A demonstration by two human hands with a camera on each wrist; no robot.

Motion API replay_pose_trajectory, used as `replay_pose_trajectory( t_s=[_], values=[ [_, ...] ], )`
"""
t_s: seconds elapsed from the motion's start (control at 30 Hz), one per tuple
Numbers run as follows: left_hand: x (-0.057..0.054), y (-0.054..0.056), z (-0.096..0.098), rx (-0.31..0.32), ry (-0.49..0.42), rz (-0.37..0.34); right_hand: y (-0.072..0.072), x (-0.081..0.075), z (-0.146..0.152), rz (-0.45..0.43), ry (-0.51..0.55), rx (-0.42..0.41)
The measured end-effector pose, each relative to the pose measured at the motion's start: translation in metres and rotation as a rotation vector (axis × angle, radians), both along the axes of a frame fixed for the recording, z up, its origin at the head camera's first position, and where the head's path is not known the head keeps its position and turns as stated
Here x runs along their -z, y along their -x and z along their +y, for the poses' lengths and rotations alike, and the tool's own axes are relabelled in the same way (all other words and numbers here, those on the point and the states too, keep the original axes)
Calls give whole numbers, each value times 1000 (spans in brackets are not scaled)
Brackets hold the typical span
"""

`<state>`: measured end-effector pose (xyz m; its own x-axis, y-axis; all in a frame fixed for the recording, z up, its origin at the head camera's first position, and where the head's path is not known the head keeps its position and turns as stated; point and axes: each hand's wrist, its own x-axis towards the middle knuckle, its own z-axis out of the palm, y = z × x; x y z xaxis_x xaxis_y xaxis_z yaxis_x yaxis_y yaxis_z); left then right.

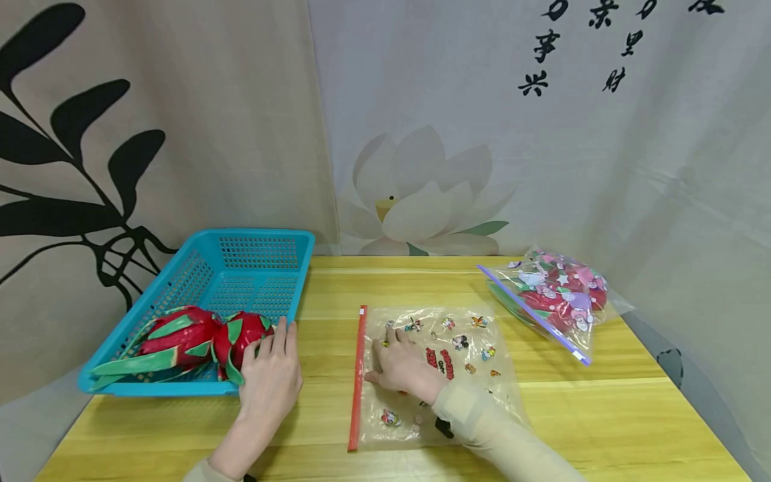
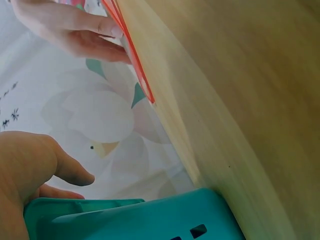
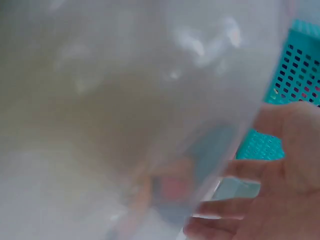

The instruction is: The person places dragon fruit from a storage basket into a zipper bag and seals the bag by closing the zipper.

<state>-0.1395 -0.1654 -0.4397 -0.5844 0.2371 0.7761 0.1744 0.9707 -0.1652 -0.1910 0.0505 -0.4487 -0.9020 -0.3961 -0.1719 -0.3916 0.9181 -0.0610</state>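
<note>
In the head view my left hand [image 1: 274, 371] lies over the near right corner of the blue plastic basket [image 1: 304, 268], fingers extended beside the red dragon fruits [image 1: 187, 338] with green scales. The left wrist view shows the thumb [image 2: 72, 170] held off the basket rim [image 2: 165, 212]. At mid-table a clear zip bag [image 1: 482, 402] with a red slider edge and small cartoon prints lies flat. My right hand [image 1: 406, 365] rests on this bag, fingers spread near its red edge. Close up, the bag's plastic [image 3: 125, 100] fills much of the right wrist view.
A second zip bag [image 1: 563, 294], with a purple zip edge and red and green contents, lies at the back right of the wooden table [image 1: 632, 415]. A printed cloth curtain [image 1: 421, 100] hangs behind the table.
</note>
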Motion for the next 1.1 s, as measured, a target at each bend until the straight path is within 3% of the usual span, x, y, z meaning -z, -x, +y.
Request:
replay_pose_trajectory(
  t_s=[0.23,0.5,0.7,0.93,1.1],
  values=[
    [-1,-1,0,6,3,13,-1,-3,-4,57,-30,-56],
    [-1,0,0,8,3,16,-7,3,-22,68,-61,-4],
    [-1,0,0,8,4,4,-8,-1,-23,70,-60,-16],
    [0,-1,0,6,2,-10,-8,-5,-14,100,7,-130],
    [0,0,0,7,-3,5,-7,-11,-6,163,135,-234]
  ],
)
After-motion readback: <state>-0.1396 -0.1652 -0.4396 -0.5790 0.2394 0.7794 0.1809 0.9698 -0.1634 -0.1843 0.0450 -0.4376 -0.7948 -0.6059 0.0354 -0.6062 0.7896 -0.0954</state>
